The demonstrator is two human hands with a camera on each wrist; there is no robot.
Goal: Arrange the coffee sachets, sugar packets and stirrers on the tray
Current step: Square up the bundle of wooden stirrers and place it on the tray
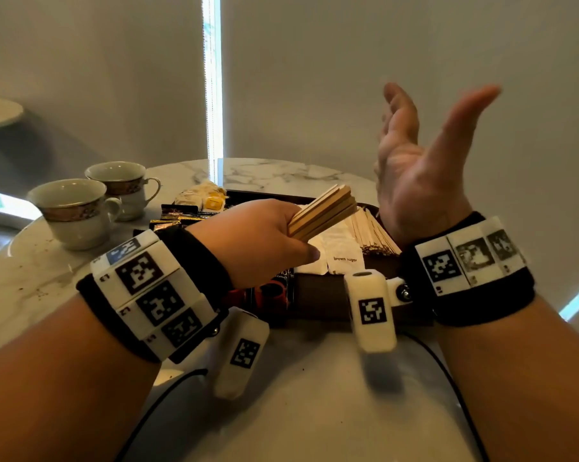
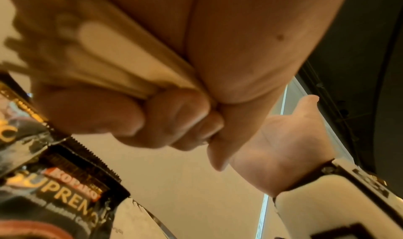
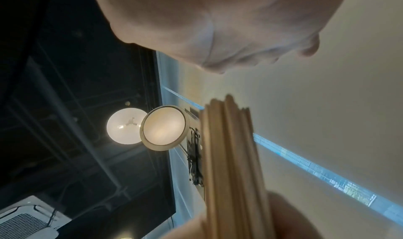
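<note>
Stirrers: a bundle of wooden stirrers [image 1: 321, 210] is being held in the air over the tray [image 1: 318, 300], ends pointing up and to the right; more stirrers [image 1: 376, 233] are already lying in the tray's right part.
Left hand: the left hand [image 1: 258, 241] is gripping the bundle, fingers curled round its lower end; the left wrist view is showing the sticks [image 2: 122, 53] fanning unevenly out of the fist.
Right hand: the right hand [image 1: 418, 168] is hovering beside the bundle's free end, palm turned toward it, fingers straight and spread, holding nothing and not touching the sticks.
Step in hand (judgement): probably squaring the bundle before laying it down.
Doing it well: tapping the free ends flat against the right palm, loosening the left grip slightly so the sticks are sliding level, then lowering them alongside the stirrers already in the tray.
Risk: a loose grip is likely letting thin sticks slip out.
Tray contents: white sugar packets [image 1: 339, 253], one reading "brown sugar", are lying mid-tray; dark coffee sachets [image 1: 271, 291] are sitting at its left.
Worktop: the round marble worktop [image 1: 41, 275] is also carrying two cups [image 1: 81, 211] at far left and small yellow packets [image 1: 205, 198] behind the tray; black cables are trailing over its near edge.
Room: pale blinds with a bright gap; the right wrist view is showing a dark ceiling and two round lamps [image 3: 146, 127].
</note>
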